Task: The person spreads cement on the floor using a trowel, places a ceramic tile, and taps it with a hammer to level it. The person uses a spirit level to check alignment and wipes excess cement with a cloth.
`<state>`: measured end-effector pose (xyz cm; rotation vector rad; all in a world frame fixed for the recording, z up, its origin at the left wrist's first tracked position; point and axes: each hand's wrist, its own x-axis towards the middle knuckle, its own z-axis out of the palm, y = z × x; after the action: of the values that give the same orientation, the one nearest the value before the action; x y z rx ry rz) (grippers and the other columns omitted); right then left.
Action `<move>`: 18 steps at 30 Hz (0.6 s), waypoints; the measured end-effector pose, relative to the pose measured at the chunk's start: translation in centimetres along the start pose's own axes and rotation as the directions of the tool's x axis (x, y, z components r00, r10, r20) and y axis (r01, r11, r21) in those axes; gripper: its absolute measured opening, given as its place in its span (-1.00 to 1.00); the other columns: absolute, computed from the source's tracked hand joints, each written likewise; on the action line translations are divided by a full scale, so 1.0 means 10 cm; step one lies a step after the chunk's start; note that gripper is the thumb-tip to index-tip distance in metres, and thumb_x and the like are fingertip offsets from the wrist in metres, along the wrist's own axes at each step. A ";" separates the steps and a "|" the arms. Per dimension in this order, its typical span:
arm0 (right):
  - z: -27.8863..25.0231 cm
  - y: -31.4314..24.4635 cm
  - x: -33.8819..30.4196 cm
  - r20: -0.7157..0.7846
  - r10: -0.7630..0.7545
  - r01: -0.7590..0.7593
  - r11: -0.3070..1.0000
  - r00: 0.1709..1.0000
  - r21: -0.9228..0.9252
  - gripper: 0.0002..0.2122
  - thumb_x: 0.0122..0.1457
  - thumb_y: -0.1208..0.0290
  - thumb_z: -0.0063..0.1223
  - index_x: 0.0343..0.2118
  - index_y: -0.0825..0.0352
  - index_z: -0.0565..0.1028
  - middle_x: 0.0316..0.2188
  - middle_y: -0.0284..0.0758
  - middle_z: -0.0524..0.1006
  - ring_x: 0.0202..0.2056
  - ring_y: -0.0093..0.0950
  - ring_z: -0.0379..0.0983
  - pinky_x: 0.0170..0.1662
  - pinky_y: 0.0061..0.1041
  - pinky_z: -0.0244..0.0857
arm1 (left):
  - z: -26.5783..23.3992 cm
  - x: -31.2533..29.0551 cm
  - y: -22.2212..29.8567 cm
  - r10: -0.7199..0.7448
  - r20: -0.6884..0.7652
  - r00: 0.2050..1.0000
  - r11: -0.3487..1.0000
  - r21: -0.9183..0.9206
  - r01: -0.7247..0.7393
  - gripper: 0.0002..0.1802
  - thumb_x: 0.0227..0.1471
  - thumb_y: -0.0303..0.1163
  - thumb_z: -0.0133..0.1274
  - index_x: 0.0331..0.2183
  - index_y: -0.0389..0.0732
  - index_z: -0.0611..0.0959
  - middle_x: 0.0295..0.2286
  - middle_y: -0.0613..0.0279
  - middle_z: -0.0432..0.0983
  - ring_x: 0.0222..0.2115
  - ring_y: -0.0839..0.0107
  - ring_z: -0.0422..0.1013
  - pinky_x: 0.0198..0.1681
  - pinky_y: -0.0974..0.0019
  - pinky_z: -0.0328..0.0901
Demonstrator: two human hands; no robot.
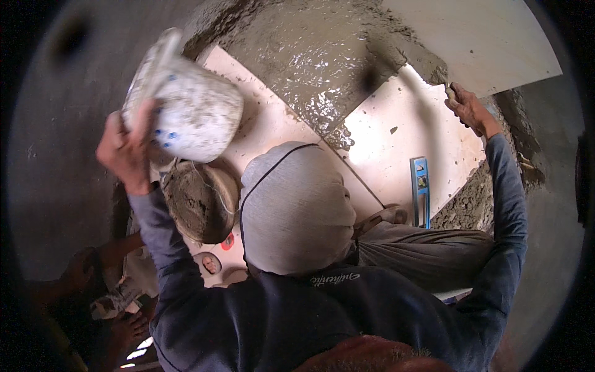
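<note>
My left hand (127, 152) grips a white bucket (204, 111) near its rim, with the thumb laid over the side. The bucket is tilted in the air, slightly blurred, smeared with mud and marked with blue dots. Below it stands a round tub (230, 186) of thick grey mortar (191, 201). My right hand (470, 110) is closed around the light handle of a trowel (449, 93); its blade is hard to make out against the mortar. Wet, shiny mortar (297, 53) covers the floor ahead, between the two hands, and laps over a pale tile (396, 121).
A blue spirit level (420, 186) lies on the pale tiles. A large light tile (489, 43) sits at the far right. Loose mortar (468, 208) borders the right wall. A grey cap (297, 211) blocks the middle. Another person's arm (118, 251) shows dimly at lower left.
</note>
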<state>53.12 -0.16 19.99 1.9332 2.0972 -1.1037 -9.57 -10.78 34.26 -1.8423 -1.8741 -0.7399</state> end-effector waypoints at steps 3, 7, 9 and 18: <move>0.37 -0.16 0.30 0.034 -0.074 0.081 0.923 0.997 -0.376 -0.53 0.38 -0.02 -0.16 0.01 0.37 0.35 -0.20 0.13 0.56 -0.11 0.12 0.49 -0.02 -0.03 0.35 | -0.41 -0.09 -0.40 -0.303 -0.013 0.953 0.942 -0.157 0.297 -0.64 0.09 -0.19 0.33 -0.46 -0.32 0.65 -0.59 0.41 0.44 -0.54 0.68 0.25 -0.47 0.53 0.20; 1.19 -0.64 0.44 0.198 -0.191 0.249 0.907 0.962 -0.338 -0.41 0.34 -0.19 -0.23 0.18 0.23 0.37 -0.21 0.07 0.60 -0.15 0.05 0.54 -0.01 -0.06 0.39 | -0.75 -0.22 -0.96 -0.519 -0.084 0.851 0.851 0.042 0.524 -0.53 0.08 -0.06 0.28 -0.45 -0.35 0.66 -0.61 0.28 0.41 -0.53 0.56 0.26 -0.41 0.39 0.23; 1.52 -0.82 0.40 0.233 -0.367 0.431 0.824 0.901 -0.367 -0.53 0.32 -0.17 -0.18 0.01 0.14 0.47 -0.34 -0.08 0.61 -0.23 -0.07 0.60 -0.13 -0.07 0.46 | -0.88 -0.34 -1.21 -0.513 -0.101 0.852 0.843 0.130 0.522 -0.45 0.06 0.04 0.28 -0.48 -0.36 0.64 -0.62 0.22 0.43 -0.56 0.48 0.28 -0.42 0.32 0.25; 1.54 -0.96 0.84 0.242 -0.373 0.436 0.627 0.896 -0.646 -0.77 0.29 0.35 -0.11 -0.04 0.02 0.50 -0.44 -0.20 0.63 -0.36 -0.20 0.65 -0.32 -0.20 0.53 | -1.29 -1.41 -2.56 -0.529 -0.027 0.848 0.614 0.678 0.404 -0.20 0.10 0.37 0.00 -0.47 -0.33 0.59 -0.52 -0.07 0.54 -0.52 0.09 0.45 -0.38 0.09 0.33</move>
<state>36.70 -1.02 8.58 1.0645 2.4641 -0.2987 -35.41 -29.47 33.24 -0.9785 -2.3638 0.0146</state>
